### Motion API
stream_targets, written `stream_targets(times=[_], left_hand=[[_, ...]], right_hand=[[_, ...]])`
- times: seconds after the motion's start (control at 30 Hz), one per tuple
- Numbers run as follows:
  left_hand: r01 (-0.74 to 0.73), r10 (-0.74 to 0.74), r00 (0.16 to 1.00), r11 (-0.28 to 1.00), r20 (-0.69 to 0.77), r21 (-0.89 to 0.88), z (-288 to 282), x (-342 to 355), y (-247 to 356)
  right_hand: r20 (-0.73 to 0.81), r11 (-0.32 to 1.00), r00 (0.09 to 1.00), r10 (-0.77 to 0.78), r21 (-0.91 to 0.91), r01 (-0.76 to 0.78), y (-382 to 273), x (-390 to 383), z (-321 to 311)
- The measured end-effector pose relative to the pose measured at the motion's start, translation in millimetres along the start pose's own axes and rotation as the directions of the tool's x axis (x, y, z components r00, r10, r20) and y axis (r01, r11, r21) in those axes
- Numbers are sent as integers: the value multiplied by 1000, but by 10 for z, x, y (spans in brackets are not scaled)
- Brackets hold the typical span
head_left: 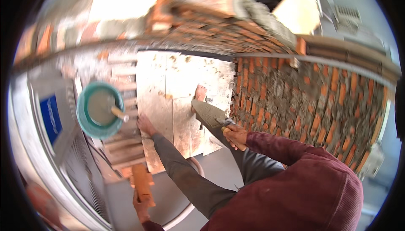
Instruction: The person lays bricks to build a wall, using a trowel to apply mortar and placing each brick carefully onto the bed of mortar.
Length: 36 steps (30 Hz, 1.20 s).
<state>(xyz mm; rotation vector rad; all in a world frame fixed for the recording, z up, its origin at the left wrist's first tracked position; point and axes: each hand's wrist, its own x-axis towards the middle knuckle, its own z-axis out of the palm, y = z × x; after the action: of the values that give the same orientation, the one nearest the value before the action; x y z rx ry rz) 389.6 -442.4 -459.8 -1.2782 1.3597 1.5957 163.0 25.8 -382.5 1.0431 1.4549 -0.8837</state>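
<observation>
At the lower left, my left hand (141,205) is closed round the near end of an orange brick (142,181). More orange brick shows at its far end, and I cannot tell whether the two touch. My right hand (236,135) grips the wooden handle of a pointed trowel (209,113), right of the middle. Its grey blade points away and to the left, above the boards and partly over my right leg. Grey specks dot the blade.
A teal bucket (80,113) of cloudy liquid stands at left, a wooden-handled tool (119,113) leaning in it. My bare feet are on the wooden boards (155,100). A mortar-smeared brick wall (291,94) rises at right, another wall (219,28) ahead. A curved hose (185,214) lies near my legs.
</observation>
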Motion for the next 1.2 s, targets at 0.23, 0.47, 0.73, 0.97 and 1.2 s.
stream_targets(times=[0.23, 0.47, 0.73, 0.97, 1.2], left_hand=[[-866, 611, 432, 75, 663, 495, 1952, -780, 3177], [-917, 477, 87, -305, 874, 258, 5130, -1251, 4853], [-868, 378, 17, -454, 926, 201, 7582, -1030, 5006], [-863, 317, 23, -473, 948, 179, 8252, -825, 4684], [-824, 305, 38, -530, 952, 203, 8363, -684, 4595]], right_hand=[[-95, 915, 979, -182, 347, 204, 946, -198, -724], [-186, 665, 982, 27, 737, 122, 1519, 5, -1279], [-166, 538, 985, 47, 835, 115, 1785, -2, -1976], [-98, 496, 992, 82, 867, 44, 1947, -47, -2205], [-125, 493, 992, 3, 864, 107, 1943, -25, -2353]])
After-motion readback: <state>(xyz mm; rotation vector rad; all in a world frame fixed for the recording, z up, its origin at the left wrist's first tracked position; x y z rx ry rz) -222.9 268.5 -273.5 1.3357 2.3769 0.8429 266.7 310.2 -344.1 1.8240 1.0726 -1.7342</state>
